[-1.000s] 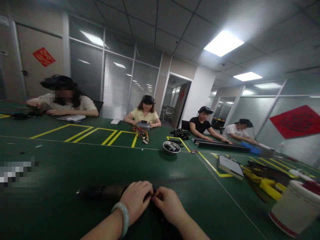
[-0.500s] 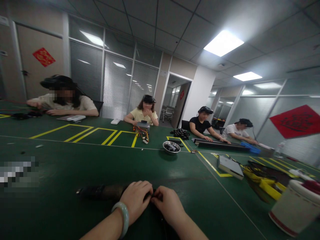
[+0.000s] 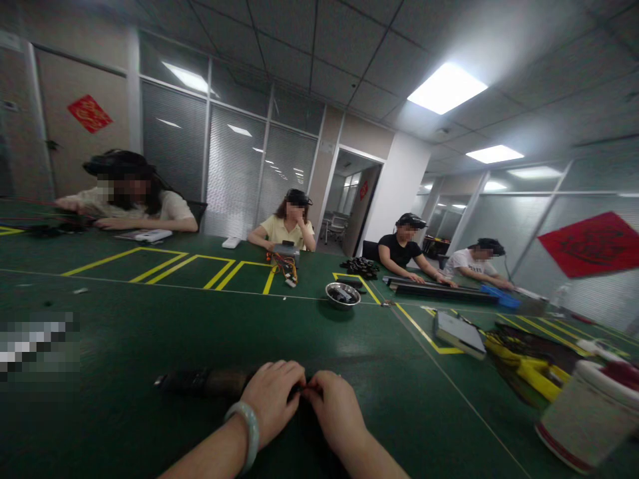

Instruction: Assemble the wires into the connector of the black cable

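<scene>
A long, dark, roughly cylindrical object (image 3: 210, 383) lies sideways on the green table, with a small shiny tip at its left end. My left hand (image 3: 277, 399), with a pale green bangle on its wrist, is curled over the right part of this object. Close against the left fingertips, my right hand (image 3: 335, 402) has thumb and fingers pinched together. What the right fingers hold is hidden. Dark material shows below and between the two hands, too dim to make out.
A metal bowl (image 3: 343, 297) of small dark parts stands ahead. To the right are a grey box (image 3: 460, 334), a yellow-and-black bag (image 3: 539, 372) and a white tub (image 3: 584, 419). Several people sit across the table (image 3: 164, 319); one has a metal box with wires (image 3: 285, 254).
My right hand has shifted very slightly at the pinch. My left hand and the dark object stay nearly in place.
</scene>
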A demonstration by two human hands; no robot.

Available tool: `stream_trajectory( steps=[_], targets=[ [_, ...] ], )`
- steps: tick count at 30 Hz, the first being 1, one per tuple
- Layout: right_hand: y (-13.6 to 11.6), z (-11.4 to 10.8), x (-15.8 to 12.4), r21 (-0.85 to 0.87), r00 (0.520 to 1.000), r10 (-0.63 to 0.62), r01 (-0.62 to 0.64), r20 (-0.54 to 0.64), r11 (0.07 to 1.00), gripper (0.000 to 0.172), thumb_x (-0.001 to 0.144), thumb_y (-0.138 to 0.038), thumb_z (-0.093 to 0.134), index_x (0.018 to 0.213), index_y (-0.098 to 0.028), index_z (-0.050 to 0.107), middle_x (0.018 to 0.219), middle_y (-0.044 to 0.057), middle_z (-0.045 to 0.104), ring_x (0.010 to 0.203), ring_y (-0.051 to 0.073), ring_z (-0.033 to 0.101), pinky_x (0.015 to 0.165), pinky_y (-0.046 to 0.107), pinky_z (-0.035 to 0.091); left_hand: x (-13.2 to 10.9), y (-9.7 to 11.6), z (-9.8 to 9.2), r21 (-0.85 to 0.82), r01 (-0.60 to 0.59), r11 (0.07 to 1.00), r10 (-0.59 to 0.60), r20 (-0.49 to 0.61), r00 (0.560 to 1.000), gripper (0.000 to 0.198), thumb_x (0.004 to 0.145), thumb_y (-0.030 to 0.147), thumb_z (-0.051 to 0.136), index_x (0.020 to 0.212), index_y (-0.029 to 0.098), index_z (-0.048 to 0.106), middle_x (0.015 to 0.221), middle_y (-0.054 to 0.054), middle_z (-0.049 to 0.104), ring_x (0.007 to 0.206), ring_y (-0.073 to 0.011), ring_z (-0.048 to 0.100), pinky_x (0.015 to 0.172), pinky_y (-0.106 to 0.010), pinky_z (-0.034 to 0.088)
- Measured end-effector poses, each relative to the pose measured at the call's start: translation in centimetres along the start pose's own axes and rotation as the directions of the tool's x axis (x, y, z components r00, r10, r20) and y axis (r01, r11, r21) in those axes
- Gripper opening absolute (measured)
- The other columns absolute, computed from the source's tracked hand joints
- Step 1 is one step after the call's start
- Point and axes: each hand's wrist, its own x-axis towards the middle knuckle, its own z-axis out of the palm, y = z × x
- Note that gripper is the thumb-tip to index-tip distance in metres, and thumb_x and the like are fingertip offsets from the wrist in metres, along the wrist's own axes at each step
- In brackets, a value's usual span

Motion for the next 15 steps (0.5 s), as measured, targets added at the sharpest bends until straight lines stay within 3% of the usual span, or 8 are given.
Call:
stream_trajectory(
  steps=[4,10,15],
  targets=[
    [-0.2,0.0,-0.1,-0.053,0.998,-0.051,0.049,-0.031,0.997,0.012,0.084,-0.016,0.056,0.079,-0.023,0.065,0.083,0.0,0.063,0.078,0.016,0.058,0.074,0.025,0.038,0.0,0.2,-0.2,0.005,-0.003,1.0,0.003,0.0,1.0,0.019,0.076,0.015,0.049,0.089,0.025,0.058,0.099,0.0,0.062,0.097,-0.0202,0.054,0.086,-0.035,0.036],
    [-0.2,0.8,-0.3,0.041,0.989,-0.1,0.105,-0.113,0.994,0.019,0.083,-0.009,0.05,0.086,-0.023,0.062,0.112,0.002,0.053,0.086,0.015,0.059,0.077,0.024,0.042,-0.2,0.4,-0.5,0.035,0.004,0.999,-0.004,0.011,1.0,0.019,0.076,0.014,0.048,0.089,0.025,0.057,0.095,0.0,0.062,0.093,-0.0199,0.053,0.083,-0.034,0.035],
    [0.2,1.8,-0.3,0.098,0.985,-0.124,0.136,-0.118,0.986,0.021,0.081,-0.005,0.046,0.084,-0.023,0.056,0.09,0.0,0.058,0.084,0.016,0.057,0.075,0.025,0.041,-0.1,0.4,-0.5,0.062,-0.011,0.998,0.012,-0.005,1.0,0.019,0.077,0.015,0.048,0.09,0.025,0.057,0.094,0.0,0.062,0.092,-0.0204,0.054,0.081,-0.033,0.035]
  ],
)
